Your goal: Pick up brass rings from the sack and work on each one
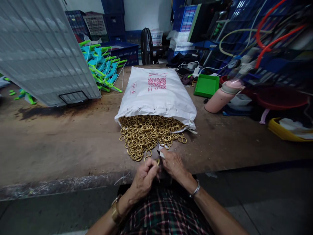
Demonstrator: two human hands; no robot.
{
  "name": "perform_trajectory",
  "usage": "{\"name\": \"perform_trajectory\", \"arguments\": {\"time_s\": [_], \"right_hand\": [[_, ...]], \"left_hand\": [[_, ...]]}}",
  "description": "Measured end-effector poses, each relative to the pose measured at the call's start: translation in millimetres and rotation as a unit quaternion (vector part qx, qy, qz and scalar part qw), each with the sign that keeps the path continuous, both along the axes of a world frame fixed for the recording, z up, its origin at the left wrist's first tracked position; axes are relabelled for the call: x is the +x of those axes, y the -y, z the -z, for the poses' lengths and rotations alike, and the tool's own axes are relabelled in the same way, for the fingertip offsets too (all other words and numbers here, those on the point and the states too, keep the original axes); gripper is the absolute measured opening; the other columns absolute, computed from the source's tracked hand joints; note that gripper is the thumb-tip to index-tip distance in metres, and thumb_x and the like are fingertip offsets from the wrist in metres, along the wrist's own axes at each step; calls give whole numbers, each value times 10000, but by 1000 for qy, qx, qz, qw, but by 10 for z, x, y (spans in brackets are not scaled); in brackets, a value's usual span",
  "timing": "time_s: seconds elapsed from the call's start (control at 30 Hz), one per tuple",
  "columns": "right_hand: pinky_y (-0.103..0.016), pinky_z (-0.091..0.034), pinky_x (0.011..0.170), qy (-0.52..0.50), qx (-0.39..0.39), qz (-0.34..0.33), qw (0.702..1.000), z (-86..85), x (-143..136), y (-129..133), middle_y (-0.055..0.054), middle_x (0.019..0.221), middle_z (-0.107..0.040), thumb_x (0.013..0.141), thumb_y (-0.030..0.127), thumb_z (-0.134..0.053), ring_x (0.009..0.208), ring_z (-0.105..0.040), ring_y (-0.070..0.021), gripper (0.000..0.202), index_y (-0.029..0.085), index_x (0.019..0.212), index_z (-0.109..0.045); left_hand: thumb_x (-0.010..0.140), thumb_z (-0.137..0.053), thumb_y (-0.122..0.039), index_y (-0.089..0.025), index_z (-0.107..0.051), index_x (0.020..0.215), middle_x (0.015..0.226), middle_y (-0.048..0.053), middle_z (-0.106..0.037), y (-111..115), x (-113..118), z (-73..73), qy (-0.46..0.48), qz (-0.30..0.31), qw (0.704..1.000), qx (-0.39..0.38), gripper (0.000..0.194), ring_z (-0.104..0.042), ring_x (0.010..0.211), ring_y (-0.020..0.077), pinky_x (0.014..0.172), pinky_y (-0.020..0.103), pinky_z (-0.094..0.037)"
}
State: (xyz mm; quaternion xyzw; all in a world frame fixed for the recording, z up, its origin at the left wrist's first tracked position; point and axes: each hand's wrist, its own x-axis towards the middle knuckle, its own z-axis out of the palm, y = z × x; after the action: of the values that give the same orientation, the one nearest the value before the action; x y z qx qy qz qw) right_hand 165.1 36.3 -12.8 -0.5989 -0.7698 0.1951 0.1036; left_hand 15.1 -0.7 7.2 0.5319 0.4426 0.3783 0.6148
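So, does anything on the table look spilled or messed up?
Yes: gold rings spread out of the open white sack onto the table, though maybe on purpose. There's also a dark stain by the ribbed grey panel, odd against the browner wood.

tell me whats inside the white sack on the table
Gold-coloured rings show at the open mouth of the white sack and spill onto the table. Deeper in, the sack's printed upper side covers everything, so I can't see what's there.
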Motion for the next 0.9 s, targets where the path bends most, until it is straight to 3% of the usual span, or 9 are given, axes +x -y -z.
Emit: {"name": "perform_trajectory", "arguments": {"time_s": [0.1, 0.27, 0.37, 0.5, 0.67, 0.77, 0.9], "right_hand": [[-258, -256, 535, 7, 39, 58, 998, 40, 105, -108, -50, 734, -636, 731, 83, -389, 622, -540, -153, 249, 174, 893, -554], [-249, -334, 617, -4, 132, 93, 987, 61, 219, -314, -78, 849, -640, 764, 109, -405, 738, -564, -173, 295, 149, 1031, -524], [-247, -342, 638, 13, 140, 82, 987, 34, 225, -392, -85, 930, -641, 789, 143, -423, 777, -566, -173, 333, 158, 1117, -483], [-240, -300, 597, 33, 104, 76, 991, -20, 204, -428, -49, 838, -647, 800, 167, -439, 714, -561, -153, 205, 192, 977, -539], [-241, -278, 577, 22, 117, 91, 989, 33, 230, -459, -27, 700, -621, 778, 135, -421, 638, -535, -141, 166, 192, 801, -575], [-235, -307, 594, -30, 139, 94, 985, 95, 264, -474, -36, 700, -619, 781, 151, -408, 647, -531, -144, 201, 184, 824, -602], [-231, -354, 621, -137, 122, 94, 979, 82, 236, -437, -33, 720, -618, 815, 243, -409, 651, -524, -138, 225, 176, 879, -614]], "left_hand": [[847, -442, -400, -148, -532, 778, 663, 11, -566, 25, 31, -52, 69, 29, 996, -55, 276, -534, 580, 107, 599, 243, -435], [801, -525, -377, -132, -532, 702, 708, 41, -600, -65, 68, 11, 168, -54, 974, -143, 264, -543, 525, 96, 519, 228, -441], [760, -576, -296, -145, -524, 747, 706, 36, -600, -87, 73, 10, 237, -79, 947, -202, 161, -532, 531, 103, 475, 221, -443], [742, -569, -210, -152, -539, 869, 689, 19, -573, -70, 62, 12, 305, -68, 915, -255, 143, -512, 540, 102, 463, 222, -449], [786, -546, -282, -126, -526, 665, 670, 18, -535, -79, 35, 82, 351, -86, 883, -298, 199, -508, 571, 93, 475, 208, -438], [759, -591, -281, -129, -516, 660, 692, 19, -546, -107, 25, 85, 333, -84, 891, -296, 196, -526, 584, 97, 475, 207, -440], [726, -626, -317, -155, -524, 792, 667, -9, -538, -190, 43, 54, 267, -93, 932, -228, 203, -522, 554, 93, 427, 180, -419]]}}
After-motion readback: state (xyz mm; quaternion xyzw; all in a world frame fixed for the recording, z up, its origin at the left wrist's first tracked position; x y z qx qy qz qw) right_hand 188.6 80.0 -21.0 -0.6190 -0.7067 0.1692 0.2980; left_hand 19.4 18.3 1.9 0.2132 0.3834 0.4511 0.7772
